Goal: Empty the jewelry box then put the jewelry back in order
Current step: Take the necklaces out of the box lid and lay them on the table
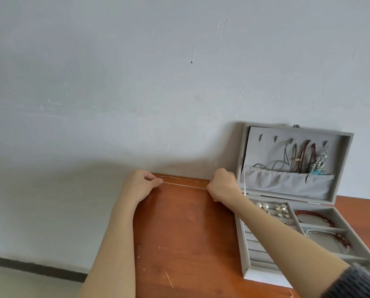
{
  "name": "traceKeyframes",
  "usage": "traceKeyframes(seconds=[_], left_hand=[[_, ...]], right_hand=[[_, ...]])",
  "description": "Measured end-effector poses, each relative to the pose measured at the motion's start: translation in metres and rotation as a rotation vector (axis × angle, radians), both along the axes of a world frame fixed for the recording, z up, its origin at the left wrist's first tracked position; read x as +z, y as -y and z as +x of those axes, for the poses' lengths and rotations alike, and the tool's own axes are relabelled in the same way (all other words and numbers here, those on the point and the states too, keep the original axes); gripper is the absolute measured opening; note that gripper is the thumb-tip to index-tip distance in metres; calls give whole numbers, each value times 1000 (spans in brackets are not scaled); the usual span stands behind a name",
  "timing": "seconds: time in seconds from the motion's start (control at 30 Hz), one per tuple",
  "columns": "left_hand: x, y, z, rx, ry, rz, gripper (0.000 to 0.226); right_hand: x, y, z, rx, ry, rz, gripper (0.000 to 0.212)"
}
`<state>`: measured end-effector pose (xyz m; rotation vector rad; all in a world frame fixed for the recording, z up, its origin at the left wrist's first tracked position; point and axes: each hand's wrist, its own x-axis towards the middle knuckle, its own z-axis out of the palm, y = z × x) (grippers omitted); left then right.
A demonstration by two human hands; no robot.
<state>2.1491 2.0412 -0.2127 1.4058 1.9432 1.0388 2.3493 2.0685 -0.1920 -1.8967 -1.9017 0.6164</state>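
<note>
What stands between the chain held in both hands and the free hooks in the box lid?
Nothing visible. Both hands pinch the chain stretched above the table, left of the box. The two free hooks sit exposed at the lid's upper left.

— What is staying out of sight here?

— The right forearm [282, 231] is lying across the open grey velvet jewelry box [343, 216], covering part of its ring slots and earring tray. The thin pale chain [185, 184] is running into both grips, so its ends are hiding inside the left hand [142, 184] and the right hand [222, 186].

— And at the edges?

— The brown wooden table [179, 244] is being cut off at the bottom and right. The small earrings are looking too tiny to make out.
</note>
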Motion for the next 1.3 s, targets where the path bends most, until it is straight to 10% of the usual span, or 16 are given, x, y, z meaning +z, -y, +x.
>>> traceKeyframes(seconds=[0.67,0.83,1.3], left_hand=[[4,11,32,-172,-450,-66,22],[4,23,38,-339,-608,-398,55],[7,26,34,-337,-628,-427,58]], right_hand=[[-21,57,3,403,634,167,50],[-18,56,2,361,646,153,56],[-22,53,7,309,673,128,64]])
